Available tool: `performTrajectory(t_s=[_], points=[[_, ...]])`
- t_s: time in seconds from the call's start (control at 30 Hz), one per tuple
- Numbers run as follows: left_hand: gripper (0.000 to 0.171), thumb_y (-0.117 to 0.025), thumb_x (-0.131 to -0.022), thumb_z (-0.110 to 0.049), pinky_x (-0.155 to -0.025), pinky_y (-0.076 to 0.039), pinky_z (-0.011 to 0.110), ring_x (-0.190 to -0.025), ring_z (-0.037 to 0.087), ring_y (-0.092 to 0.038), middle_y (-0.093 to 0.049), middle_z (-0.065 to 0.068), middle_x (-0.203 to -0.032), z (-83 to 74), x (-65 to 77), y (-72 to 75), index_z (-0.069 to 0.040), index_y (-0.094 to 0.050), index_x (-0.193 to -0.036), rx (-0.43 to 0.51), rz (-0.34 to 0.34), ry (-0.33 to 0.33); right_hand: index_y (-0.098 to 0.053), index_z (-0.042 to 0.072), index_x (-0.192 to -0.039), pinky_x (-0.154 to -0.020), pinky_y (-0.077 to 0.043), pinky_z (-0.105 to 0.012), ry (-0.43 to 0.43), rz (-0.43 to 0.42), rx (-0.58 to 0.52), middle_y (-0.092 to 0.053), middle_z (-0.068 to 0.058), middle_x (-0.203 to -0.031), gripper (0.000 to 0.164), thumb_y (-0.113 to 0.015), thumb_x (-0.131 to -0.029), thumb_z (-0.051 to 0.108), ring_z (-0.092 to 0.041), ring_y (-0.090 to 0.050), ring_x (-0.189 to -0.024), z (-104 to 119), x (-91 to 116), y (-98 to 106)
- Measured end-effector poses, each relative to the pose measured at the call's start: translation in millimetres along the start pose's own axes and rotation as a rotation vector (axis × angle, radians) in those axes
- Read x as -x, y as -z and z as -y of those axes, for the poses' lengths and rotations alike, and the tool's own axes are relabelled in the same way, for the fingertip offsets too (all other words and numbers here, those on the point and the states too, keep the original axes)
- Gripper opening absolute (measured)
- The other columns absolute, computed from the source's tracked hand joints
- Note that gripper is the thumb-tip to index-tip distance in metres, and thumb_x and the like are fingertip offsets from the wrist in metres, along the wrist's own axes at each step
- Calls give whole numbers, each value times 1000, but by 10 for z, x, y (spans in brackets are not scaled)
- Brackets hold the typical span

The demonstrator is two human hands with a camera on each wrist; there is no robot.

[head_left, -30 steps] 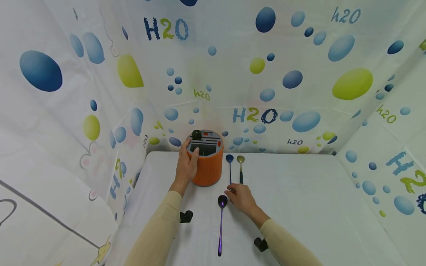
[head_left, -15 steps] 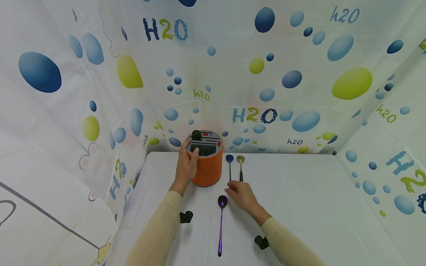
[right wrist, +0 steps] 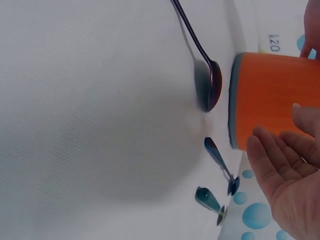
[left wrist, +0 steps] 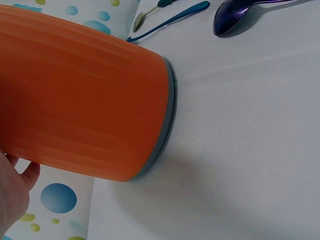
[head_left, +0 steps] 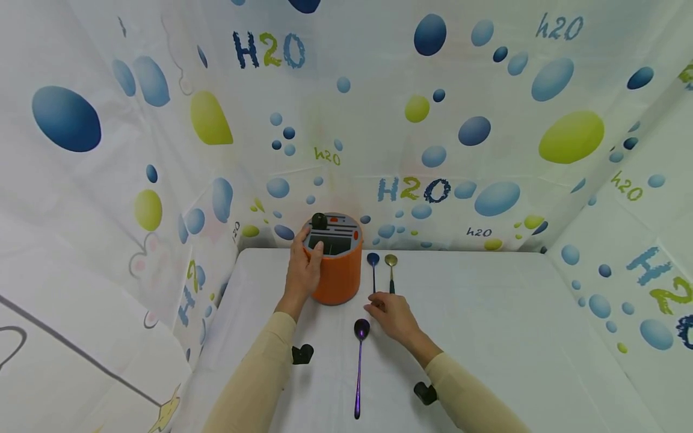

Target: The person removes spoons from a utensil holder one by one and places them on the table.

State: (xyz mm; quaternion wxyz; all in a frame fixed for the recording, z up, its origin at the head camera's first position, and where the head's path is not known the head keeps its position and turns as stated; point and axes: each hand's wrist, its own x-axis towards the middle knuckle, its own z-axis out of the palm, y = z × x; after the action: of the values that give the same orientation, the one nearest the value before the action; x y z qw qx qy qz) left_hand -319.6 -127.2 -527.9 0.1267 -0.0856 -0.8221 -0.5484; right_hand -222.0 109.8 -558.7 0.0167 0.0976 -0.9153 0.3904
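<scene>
An orange cylindrical container (head_left: 338, 279) with a grey slotted top stands at the back of the table. My left hand (head_left: 302, 270) holds its left side near the top, thumb over the front rim. A dark rounded thing (head_left: 319, 221) sits at the top of the container. My right hand (head_left: 394, 314) hovers with bent, relaxed fingers and nothing in it. Beyond it lie a blue spoon (head_left: 373, 260) and a gold spoon with dark green handle (head_left: 391, 261); in the head view the hand hides their near ends. A purple long-handled spoon (head_left: 359, 367) lies nearer me, bowl away from me.
A white cloth covers the table (head_left: 487, 325). Behind it and at the sides hang white sheets (head_left: 368, 132) printed with blue and green bubbles and "H2O". A black piece (head_left: 303, 353) shows at the left wrist and another black piece (head_left: 425, 394) at the right.
My right hand has shifted slightly away from me toward the blue and gold spoons. The left hand, the container and the spoons stay where they were.
</scene>
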Motion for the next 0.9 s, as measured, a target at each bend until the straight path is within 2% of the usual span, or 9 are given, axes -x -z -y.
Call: performTrajectory(t_s=[0.2,0.3,0.5,0.6,0.9], points=[[62,-45,-108,-51,-123,-34,54,-147,31,-40,-32,9,-166,-21,8,16,-27,-26,-162,-9,2,10,-74,6,-118,-71,-56,-22,2,-6,-21,-76,-3,-98,24,-71,-100,21,-9,-62,-78,76,-43,29],[62,-44,-108,-52,-123,-34,55,-146,31,-41,-32,9,-165,-23,3,18,-28,-26,-162,-9,3,13,-74,8,-119,-73,-58,-22,-8,-16,-62,-77,-4,-104,24,-71,-100,22,-10,-66,-82,167,-70,77],[63,-43,-107,-56,-122,-35,56,-145,30,-42,-32,7,-165,-23,-20,0,-31,-25,-161,-15,0,21,-70,7,-126,-88,-62,-36,-1,-34,-115,-75,-10,-119,29,-70,-100,22,-21,-74,-102,350,-150,197],[62,-42,-107,-56,-122,-35,55,-146,30,-41,-31,6,-166,-24,-22,-6,-31,-25,-161,-20,1,19,-68,5,-129,-92,-61,-39,30,-52,-112,-74,-13,-122,34,-69,-101,23,-24,-74,-107,418,-207,263],[63,-44,-107,-53,-123,-34,55,-148,30,-40,-30,7,-167,-20,0,-5,-27,-25,-162,-20,-3,17,-67,3,-132,-92,-61,-39,153,-120,-118,-74,-12,-124,36,-69,-102,23,-23,-74,-106,669,-408,422]])
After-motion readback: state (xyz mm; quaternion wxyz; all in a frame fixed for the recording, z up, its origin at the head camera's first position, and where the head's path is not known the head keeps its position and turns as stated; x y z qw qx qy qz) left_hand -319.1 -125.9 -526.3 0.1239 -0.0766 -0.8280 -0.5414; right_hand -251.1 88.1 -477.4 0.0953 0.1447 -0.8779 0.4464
